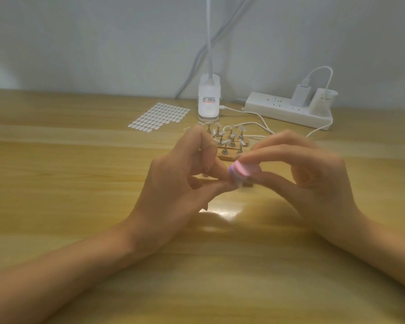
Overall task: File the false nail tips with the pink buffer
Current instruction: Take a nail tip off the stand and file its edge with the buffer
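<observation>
At frame centre, two hands meet over the table point(80, 183). The right hand point(313, 176) grips one pink buffer point(244, 170), which sits on one clear tip point(238, 184) pinched in the left hand point(178, 181). Just behind them is one wooden rack point(229, 156) of more tips point(232, 135), too blurred to count. At upper centre are one sticker sheet point(159, 116), one lamp point(209, 101) and one power strip point(285, 111) with two plugs.

wooden table point(56, 183), sticker sheet point(159, 116), power strip point(288, 111)

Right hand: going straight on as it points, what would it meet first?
Probably the false nail tip pinched by the left hand, just past the pink buffer the right hand holds; blur hides contact.
</observation>
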Demonstrator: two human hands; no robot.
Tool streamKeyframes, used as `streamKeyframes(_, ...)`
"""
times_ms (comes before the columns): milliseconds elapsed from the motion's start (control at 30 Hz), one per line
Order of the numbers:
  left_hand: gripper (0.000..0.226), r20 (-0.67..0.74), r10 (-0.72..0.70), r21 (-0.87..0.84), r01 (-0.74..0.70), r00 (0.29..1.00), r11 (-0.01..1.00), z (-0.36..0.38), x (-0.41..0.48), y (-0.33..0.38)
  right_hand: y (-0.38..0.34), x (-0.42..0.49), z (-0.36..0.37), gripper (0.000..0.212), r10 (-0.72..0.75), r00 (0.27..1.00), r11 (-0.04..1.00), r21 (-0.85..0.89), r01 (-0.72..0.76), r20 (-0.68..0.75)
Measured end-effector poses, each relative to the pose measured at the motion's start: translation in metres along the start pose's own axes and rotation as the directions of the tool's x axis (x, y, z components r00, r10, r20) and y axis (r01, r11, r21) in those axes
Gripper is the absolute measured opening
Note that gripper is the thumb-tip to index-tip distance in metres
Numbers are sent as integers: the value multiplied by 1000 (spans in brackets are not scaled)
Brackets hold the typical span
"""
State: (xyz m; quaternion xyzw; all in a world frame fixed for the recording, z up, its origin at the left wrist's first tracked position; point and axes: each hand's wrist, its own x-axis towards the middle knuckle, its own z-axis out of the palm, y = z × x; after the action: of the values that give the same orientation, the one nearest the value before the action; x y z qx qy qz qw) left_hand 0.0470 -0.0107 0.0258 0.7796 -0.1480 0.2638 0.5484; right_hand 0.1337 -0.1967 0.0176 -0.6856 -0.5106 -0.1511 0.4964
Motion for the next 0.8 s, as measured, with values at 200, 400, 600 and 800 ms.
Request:
streamKeyframes(200,43,15,6,46,-7,1000,999,1,-1,-3,-3,1,0,21,-30,999,998,-47,31,20)
streamKeyframes(400,43,22,11,36,-11,1000,999,0,-1,-6,-2,1,1,20,-54,998,997,-53,56,40)
streamKeyframes(600,45,30,-2,8,2,1000,1000,1,-1,-5,-3,1,1,23,-88,994,993,-77,92,60)
streamKeyframes(800,43,44,17,48,-19,999,999,0,-1,-6,-4,1,1,20,-103,992,989,-99,110,73)
